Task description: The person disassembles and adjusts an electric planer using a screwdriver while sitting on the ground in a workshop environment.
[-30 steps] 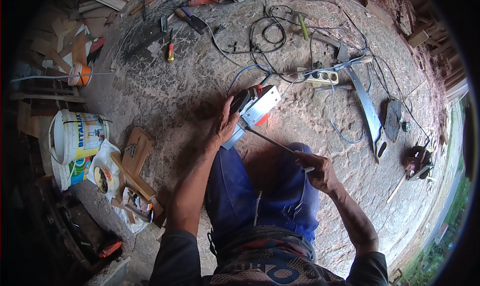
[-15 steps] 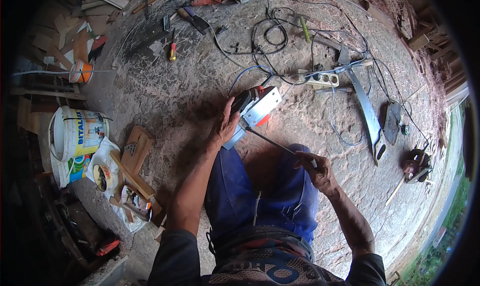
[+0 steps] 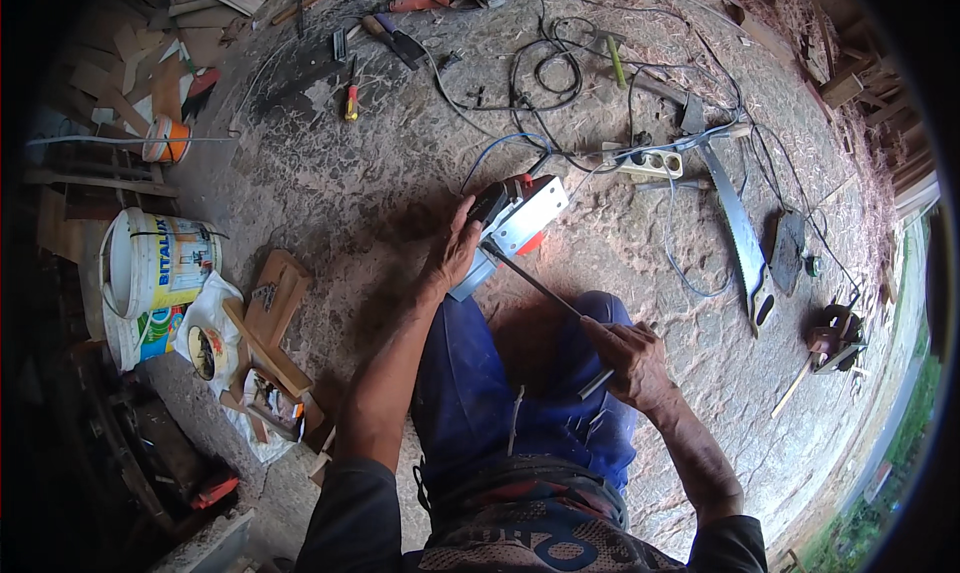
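My left hand (image 3: 458, 248) is wrapped round the side of a power tool that looks like an electric planer (image 3: 530, 215). Its flat silver plate faces up, and black and red parts show at its edges. In my right hand (image 3: 633, 363) is a long, thin metal rod tool (image 3: 540, 289). Its far tip meets the planer near the middle of the metal body. A short metal end (image 3: 596, 384) sticks out below my right fingers at an angle to the shaft. The planer sits just beyond my knees, in front of my blue trousers (image 3: 465, 373).
Ahead lie tangled cables (image 3: 545, 73), a power strip (image 3: 655, 163) and a yellow-red screwdriver (image 3: 352, 103). To the right are a handsaw (image 3: 735, 238) and a dark motor-like device (image 3: 833, 333). Buckets (image 3: 165, 258) and wood pieces (image 3: 275, 298) stand at left.
My right hand has shifted slightly down and turned the rod tool, so its short end now points down-left below my fingers. My left hand keeps its hold on the planer.
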A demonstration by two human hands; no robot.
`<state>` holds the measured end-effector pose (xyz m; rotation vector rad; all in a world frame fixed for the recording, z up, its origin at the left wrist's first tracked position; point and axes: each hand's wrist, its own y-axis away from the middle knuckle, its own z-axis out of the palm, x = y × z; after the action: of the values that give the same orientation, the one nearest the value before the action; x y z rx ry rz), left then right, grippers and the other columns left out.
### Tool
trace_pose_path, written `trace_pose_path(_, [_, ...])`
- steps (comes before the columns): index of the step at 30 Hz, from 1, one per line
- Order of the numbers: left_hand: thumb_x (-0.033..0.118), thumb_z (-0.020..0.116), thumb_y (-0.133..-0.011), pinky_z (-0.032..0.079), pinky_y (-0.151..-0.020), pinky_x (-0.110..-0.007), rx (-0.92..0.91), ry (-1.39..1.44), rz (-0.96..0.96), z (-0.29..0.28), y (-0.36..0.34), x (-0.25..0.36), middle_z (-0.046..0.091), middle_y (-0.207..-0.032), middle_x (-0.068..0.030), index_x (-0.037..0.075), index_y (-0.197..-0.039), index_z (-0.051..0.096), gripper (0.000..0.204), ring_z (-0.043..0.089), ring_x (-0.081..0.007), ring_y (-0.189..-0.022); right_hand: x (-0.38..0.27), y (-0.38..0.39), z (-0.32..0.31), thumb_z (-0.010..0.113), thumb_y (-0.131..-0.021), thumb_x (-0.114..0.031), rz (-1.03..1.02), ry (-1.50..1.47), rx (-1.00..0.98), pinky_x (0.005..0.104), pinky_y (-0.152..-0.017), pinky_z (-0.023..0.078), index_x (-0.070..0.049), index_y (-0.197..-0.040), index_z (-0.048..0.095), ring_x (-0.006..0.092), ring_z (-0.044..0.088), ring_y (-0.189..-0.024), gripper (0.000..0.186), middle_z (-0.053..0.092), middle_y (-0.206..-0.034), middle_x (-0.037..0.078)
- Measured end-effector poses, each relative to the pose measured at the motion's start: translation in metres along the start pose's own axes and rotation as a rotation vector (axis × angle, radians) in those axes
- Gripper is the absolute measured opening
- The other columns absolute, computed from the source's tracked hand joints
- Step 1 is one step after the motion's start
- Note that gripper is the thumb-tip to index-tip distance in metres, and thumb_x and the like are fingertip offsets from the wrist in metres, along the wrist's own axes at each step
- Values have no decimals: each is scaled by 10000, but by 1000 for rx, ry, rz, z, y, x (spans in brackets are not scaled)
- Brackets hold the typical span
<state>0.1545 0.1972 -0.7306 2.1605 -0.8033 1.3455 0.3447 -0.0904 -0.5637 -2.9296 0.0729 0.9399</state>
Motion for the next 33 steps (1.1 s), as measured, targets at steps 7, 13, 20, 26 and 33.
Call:
trace_pose_path(7, [339, 385, -1036, 316, -1110, -366, -1, -24, -14, 0, 1, 0, 397, -1476, -187, 32, -1476, 333, 539, 388, -296, -1359, 1, -3, 2, 604, -683, -15, -14, 20, 20, 361, -669, 471, -77, -1288, 584, 206, 669, -827, 609, 688, -1006, 51])
trace_pose_path(13, [379, 397, -1023, 302, -1129, -419, 13, 35, 12, 3, 1, -4, 368, -1484, -253, 28, -1470, 333, 572, 360, -396, -1377, 7, -7, -3, 600, -707, -48, -108, 216, -1, 400, -720, 472, -103, -1283, 593, 219, 663, -854, 578, 683, -1038, 49])
trace_pose_path(20, [382, 393, -1024, 316, -1118, -413, 9, 4, 25, 0, 1, -1, 387, -1472, -244, 22, -1461, 343, 568, 374, -386, -1368, 16, -10, -6, 640, -654, -28, 56, -35, -53, 395, -676, 478, -93, -1258, 603, 232, 662, -805, 608, 688, -963, 65])
trace_pose_path(26, [409, 423, -1016, 324, -1112, -417, 2, 37, -20, -1, 2, 6, 401, -1458, -241, 22, -1470, 322, 605, 384, -381, -1360, 12, -10, 5, 632, -763, 10, 288, -421, 45, 345, -659, 525, -91, -1211, 644, 247, 703, -765, 460, 697, -858, 103])
trace_pose_path(33, [510, 545, -947, 366, -1080, -421, 48, 6, -219, 1, -2, 11, 419, -1428, -267, 36, -1474, 317, 744, 434, -377, -1321, -2, -17, 19, 682, -873, -92, 437, -386, 242, 267, -578, 475, -69, -1053, 717, 105, 621, -645, 185, 662, -692, 77])
